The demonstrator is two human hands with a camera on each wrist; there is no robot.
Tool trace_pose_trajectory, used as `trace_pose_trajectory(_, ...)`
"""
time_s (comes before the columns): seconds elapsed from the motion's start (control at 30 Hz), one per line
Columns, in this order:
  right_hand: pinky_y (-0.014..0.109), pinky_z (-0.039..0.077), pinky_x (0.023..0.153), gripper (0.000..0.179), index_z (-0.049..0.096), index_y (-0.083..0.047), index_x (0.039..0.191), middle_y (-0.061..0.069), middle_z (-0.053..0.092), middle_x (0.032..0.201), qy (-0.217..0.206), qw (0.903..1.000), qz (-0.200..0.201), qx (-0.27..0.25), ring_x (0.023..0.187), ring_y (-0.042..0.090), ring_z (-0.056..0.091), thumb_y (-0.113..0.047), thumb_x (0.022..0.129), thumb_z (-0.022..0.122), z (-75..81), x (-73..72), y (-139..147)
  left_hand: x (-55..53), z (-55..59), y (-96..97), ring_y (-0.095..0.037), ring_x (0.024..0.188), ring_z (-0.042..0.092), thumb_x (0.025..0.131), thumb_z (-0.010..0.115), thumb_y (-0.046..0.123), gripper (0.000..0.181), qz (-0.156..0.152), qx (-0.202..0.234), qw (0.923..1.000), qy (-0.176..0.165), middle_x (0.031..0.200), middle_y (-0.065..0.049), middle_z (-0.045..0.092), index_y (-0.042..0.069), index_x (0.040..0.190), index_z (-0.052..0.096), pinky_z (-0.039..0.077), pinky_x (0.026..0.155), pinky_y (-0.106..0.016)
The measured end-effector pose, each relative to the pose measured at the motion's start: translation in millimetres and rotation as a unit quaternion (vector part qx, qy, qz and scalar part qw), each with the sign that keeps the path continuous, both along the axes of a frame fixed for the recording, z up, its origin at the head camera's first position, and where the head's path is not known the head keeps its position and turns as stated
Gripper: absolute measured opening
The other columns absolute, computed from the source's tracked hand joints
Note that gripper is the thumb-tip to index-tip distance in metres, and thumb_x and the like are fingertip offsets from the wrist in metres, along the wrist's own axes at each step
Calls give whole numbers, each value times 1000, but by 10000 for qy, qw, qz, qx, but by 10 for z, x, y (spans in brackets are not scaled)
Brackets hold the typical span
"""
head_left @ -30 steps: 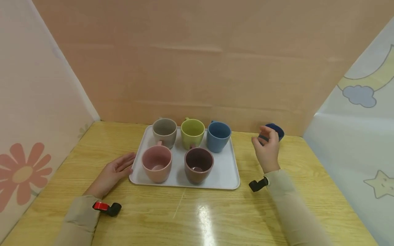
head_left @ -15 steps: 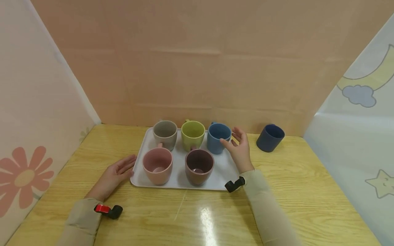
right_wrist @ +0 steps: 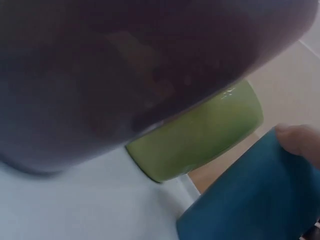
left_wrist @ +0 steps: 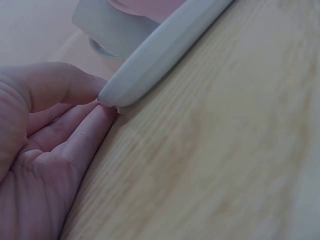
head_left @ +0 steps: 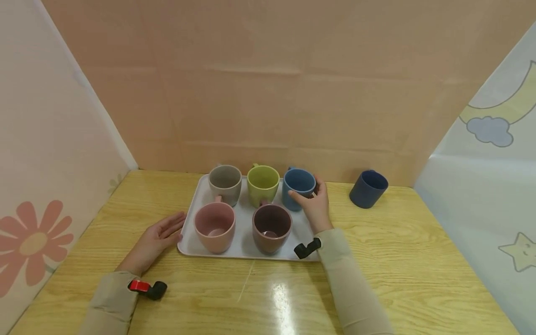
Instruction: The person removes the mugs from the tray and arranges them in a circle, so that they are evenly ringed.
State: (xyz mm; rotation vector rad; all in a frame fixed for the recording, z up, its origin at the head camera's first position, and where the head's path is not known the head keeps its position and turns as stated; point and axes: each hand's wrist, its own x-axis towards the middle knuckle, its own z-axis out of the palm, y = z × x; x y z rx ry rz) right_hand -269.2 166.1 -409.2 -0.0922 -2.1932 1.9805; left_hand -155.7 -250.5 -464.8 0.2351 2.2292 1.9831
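In the head view my right hand (head_left: 315,204) grips the light blue mug (head_left: 295,201) at the back right of the white tray (head_left: 243,242). My thumb lies on the mug's front and my fingers go round its right side, partly hidden. The right wrist view shows the thumb (right_wrist: 302,142) against the blue mug (right_wrist: 250,200). My left hand (head_left: 156,238) is at the tray's left edge, and in the left wrist view its thumb and fingers pinch the tray rim (left_wrist: 145,65).
A grey mug (head_left: 225,184) and a green mug (head_left: 262,186) stand along the tray's back. In front are a pink mug (head_left: 215,235) and a dark purple mug (head_left: 270,237). One navy mug (head_left: 367,190) sits on the wooden table (head_left: 201,298), right of the tray.
My right hand has left the navy mug and moved left to the light blue mug, where thumb and fingers have closed round it. The left hand has kept its place at the tray.
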Motion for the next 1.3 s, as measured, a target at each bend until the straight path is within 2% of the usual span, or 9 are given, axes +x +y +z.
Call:
trace_pose_trajectory(0.23,46,36,115,91,41,-9,150,10,50,147,113,9992,-103,357,136,24,44,-26,76,92,-45,23,40,15,-6,14,11,126,47,102,63,13,70,6,-42,10000,-49,162,-26,28,-1,159,24,45,99,-12)
trace_pose_trajectory(0.37,45,39,113,91,45,-8,148,10,52,145,153,9985,-153,494,134,23,47,-28,74,93,-45,24,77,13,3,12,10,127,48,102,64,17,71,-3,-99,9999,-94,162,-23,29,1,160,26,44,99,-11)
trace_pose_trajectory(0.53,41,41,112,92,45,-8,148,10,53,144,47,9987,-216,470,135,23,47,-28,73,94,-36,19,104,8,12,13,10,127,47,102,64,16,71,2,-73,9999,-112,162,-22,30,2,160,26,44,99,-12)
trace_pose_trajectory(0.7,40,44,109,90,47,-8,147,10,54,141,40,9981,-503,350,131,23,48,-30,73,94,-38,10,174,0,14,15,10,127,47,102,63,14,71,-13,-54,10000,-81,162,-24,28,0,160,25,45,99,-12)
trace_pose_trajectory(0.87,40,45,108,86,49,-9,146,9,55,138,248,9960,-803,294,127,22,49,-29,75,93,-9,-2,287,-20,22,22,10,127,48,102,63,13,70,-50,-37,10000,-31,162,-25,27,-1,159,24,44,99,-12)
trace_pose_trajectory(1.03,38,46,106,82,52,-16,146,5,57,136,481,9942,-963,54,124,18,50,-29,76,92,34,-2,382,-18,18,4,10,127,48,102,62,12,70,-34,-36,10000,-34,162,-26,27,-1,160,24,44,99,-12)
trace_pose_trajectory(1.2,38,48,103,75,56,-17,142,5,58,131,855,9891,-1196,86,121,17,51,-27,77,91,53,-12,486,-9,5,-11,9,130,46,102,63,14,70,-6,-58,10000,-33,161,-26,28,-1,159,24,44,99,-12)
trace_pose_trajectory(1.3,39,47,102,74,56,-16,142,5,58,131,921,9862,-1372,89,120,17,51,-26,77,91,44,-37,557,-12,2,-11,9,129,46,102,62,12,70,-5,-35,10000,8,161,-27,28,-2,159,24,45,100,-13)
